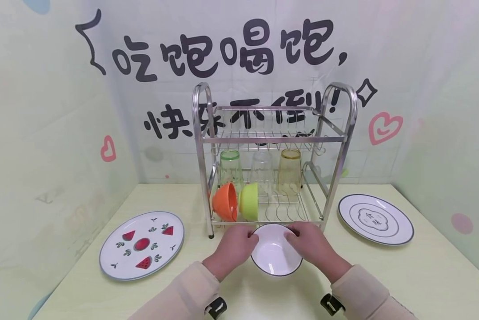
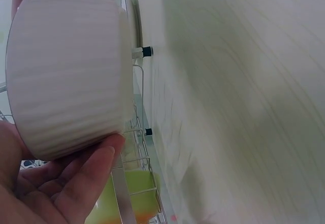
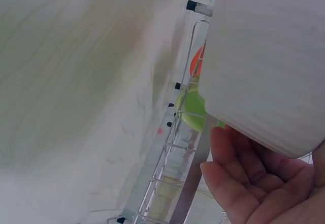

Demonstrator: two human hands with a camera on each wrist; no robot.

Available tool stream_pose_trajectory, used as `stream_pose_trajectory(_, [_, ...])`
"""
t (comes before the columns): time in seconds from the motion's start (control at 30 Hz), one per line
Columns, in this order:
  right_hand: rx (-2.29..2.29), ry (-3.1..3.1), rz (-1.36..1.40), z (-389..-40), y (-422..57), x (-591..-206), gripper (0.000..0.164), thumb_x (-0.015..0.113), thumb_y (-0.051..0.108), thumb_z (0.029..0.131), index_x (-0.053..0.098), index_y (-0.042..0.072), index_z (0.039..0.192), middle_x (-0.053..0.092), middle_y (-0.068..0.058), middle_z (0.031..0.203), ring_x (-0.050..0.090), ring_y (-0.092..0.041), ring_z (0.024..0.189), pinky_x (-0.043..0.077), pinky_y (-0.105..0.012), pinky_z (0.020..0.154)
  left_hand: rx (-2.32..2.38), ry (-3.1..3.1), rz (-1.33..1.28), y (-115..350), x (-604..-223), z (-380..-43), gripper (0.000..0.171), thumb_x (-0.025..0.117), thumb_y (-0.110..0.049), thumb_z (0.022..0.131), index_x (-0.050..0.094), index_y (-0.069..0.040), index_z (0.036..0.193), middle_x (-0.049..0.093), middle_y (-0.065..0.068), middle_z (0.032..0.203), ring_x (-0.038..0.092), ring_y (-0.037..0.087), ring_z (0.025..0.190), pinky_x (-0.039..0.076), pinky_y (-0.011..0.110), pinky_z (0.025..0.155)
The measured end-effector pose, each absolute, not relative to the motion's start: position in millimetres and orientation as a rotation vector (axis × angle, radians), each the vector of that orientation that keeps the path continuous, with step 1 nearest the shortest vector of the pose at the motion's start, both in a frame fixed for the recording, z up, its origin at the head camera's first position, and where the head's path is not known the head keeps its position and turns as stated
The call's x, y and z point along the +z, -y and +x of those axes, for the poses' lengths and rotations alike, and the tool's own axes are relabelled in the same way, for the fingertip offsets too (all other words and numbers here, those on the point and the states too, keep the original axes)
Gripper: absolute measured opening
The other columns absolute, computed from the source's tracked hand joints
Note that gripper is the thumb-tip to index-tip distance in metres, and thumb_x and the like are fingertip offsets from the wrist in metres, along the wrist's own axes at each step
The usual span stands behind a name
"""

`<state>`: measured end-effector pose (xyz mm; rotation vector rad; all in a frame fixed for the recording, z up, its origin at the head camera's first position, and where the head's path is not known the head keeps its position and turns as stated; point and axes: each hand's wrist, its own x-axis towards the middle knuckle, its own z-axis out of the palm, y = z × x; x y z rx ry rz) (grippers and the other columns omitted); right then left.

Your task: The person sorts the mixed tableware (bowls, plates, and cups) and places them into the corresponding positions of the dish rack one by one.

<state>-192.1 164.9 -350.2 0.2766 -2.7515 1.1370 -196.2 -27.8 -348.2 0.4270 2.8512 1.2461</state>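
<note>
A white bowl [image 1: 277,251] with a dark rim is held up in front of the dish rack [image 1: 263,139], its inside facing me. My left hand [image 1: 234,245] grips its left side, thumb over the rim and fingers under the outer wall. On the opposite side my right hand [image 1: 312,245] holds the rim the same way. In the left wrist view the bowl's ribbed outer wall [image 2: 71,71] is above the table. An orange bowl [image 1: 225,202] and a green bowl [image 1: 249,202] stand on edge in the rack's lower tier.
Behind those bowls, a green glass [image 1: 230,166], a clear glass [image 1: 261,171] and a yellow glass [image 1: 289,171] stand upside down. A watermelon-patterned plate [image 1: 163,240] lies at left on the table [image 1: 195,293]; a dark-rimmed plate [image 1: 399,226] lies at right.
</note>
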Motion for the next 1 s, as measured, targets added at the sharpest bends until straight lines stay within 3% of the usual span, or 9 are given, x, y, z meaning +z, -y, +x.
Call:
stream_pose_trajectory(0.17, [1.082,2.755,0.295,-185.1,-166.1,-342.5,0.024,0.064,0.01,0.09,0.067,-0.002,0.11,0.07,-0.008,0.096,0.066,-0.024,0.091,0.053,-0.044,0.08,1.24,-2.861,0.411,31.7,-348.8,-197.2,0.033,0.053,-0.005,0.091,0.045,-0.01,0.059,0.037,-0.003,0.052,0.036,0.012,0.048,0.028,0.023,0.045])
stream_pose_trajectory(0.47, [0.963,2.653,0.417,-169.1,-167.6,-334.3,0.026,0.067,0.009,0.088,0.067,0.001,0.112,0.069,-0.009,0.108,0.063,-0.028,0.104,0.049,-0.047,0.091,1.22,-2.864,0.353,37.3,-350.6,-199.1,0.032,0.054,-0.005,0.091,0.048,-0.008,0.06,0.037,-0.002,0.052,0.037,0.013,0.049,0.029,0.023,0.045])
stream_pose_trajectory(0.73, [0.859,2.488,0.655,-156.8,-166.0,-338.4,0.023,0.074,0.006,0.082,0.07,0.005,0.104,0.069,-0.002,0.104,0.064,-0.023,0.102,0.052,-0.041,0.087,1.211,-2.869,0.342,40.4,-347.8,-201.1,0.034,0.053,-0.006,0.091,0.045,-0.01,0.058,0.035,-0.003,0.051,0.035,0.012,0.047,0.028,0.022,0.045])
stream_pose_trajectory(1.0, [0.747,2.409,0.973,-154.5,-170.8,-348.0,0.031,0.081,0.018,0.077,0.068,0.008,0.103,0.068,0.001,0.1,0.063,-0.017,0.093,0.053,-0.033,0.08,1.216,-2.878,0.341,42.8,-346.0,-201.1,0.034,0.054,-0.006,0.091,0.047,-0.009,0.058,0.035,-0.002,0.051,0.035,0.013,0.047,0.027,0.022,0.045])
